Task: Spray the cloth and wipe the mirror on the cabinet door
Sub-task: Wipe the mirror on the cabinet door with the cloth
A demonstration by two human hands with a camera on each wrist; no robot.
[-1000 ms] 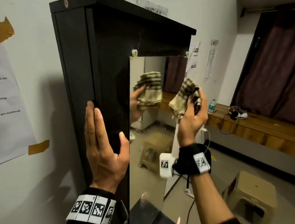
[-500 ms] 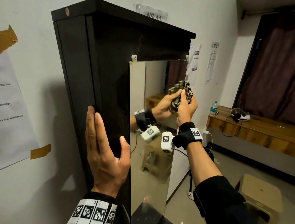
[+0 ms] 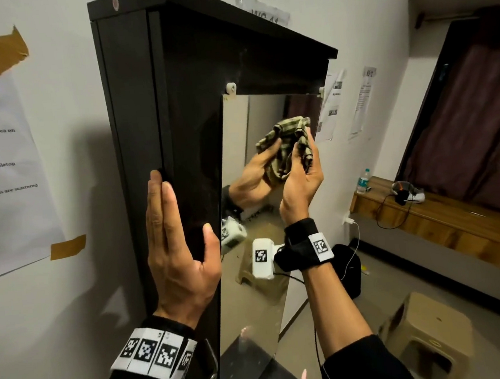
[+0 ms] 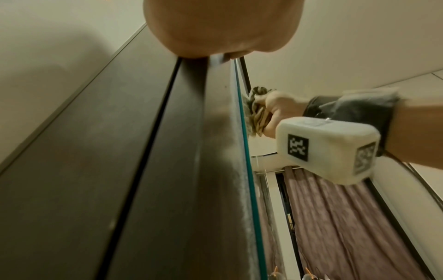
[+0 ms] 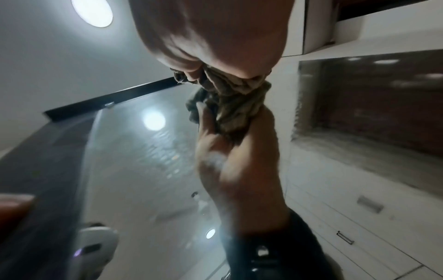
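The checked cloth (image 3: 300, 142) is bunched in the right hand (image 3: 301, 182), fingers curled round it, pressed to the mirror (image 3: 252, 295) near its top right corner. The left hand (image 3: 177, 250), fingers straight, braces the dark cabinet door (image 3: 188, 119). Beyond: white wall (image 3: 72, 144), wooden ledge (image 3: 445, 223), stool (image 3: 427, 328).

dim warm room; ceiling lamp (image 5: 92, 13) glares, right wrist view motion-blurred.

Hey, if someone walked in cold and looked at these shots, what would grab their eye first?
Probably the right hand bunching a checked cloth against the upper part of the mirror, doubled by its reflection. Next, the left hand laid flat, fingers straight, on the tall dark cabinet beside the mirror.
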